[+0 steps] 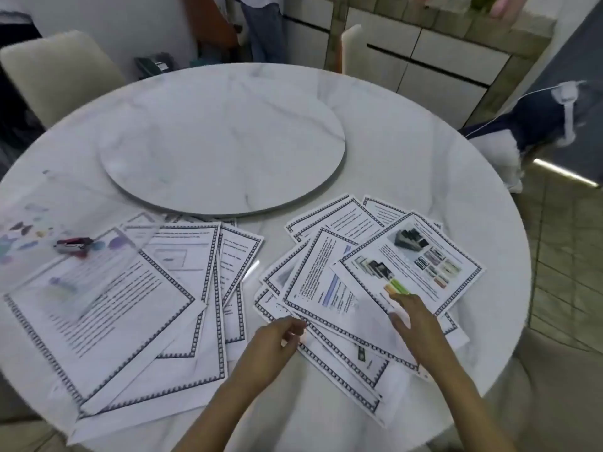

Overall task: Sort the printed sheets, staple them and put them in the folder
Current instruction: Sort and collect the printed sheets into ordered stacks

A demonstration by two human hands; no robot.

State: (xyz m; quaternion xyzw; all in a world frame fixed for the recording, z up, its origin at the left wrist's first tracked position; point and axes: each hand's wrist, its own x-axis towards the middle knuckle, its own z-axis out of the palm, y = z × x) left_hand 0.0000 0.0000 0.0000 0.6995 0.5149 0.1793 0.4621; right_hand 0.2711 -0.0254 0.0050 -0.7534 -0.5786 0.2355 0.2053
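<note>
- Reaching in from the near edge of the bench (424,164), both forearms stretch toward the right pile (326,282) of bordered printed sheets.
- The left hand (274,340) has its fingers curled at the pile's near-left edge. Blur hides whether its grip has a sheet, so I cannot tell.
- The right hand (416,324) lies flat on the pile, palm down and fingers straight. Its grip is loose and holds nothing, and the fingertips rest on the near edge of the picture sheet (424,256), which is the top one.
- The right pile is fanned out and askew, just right of centre.
- The left pile (182,288) is spread beside it, with a narrow strip of bench between them.
- The clear folder (81,203), printed with butterflies, lies at the far left over a corner of the left pile. A sheet shows through it, but whether that sheet is inside or underneath is unclear.
- The stapler (73,246) sits on top of the folder.
- Beyond is a round marble turntable (225,141).
- A pale chair (55,76) and white cabinets (440,60) stand behind the bench.
</note>
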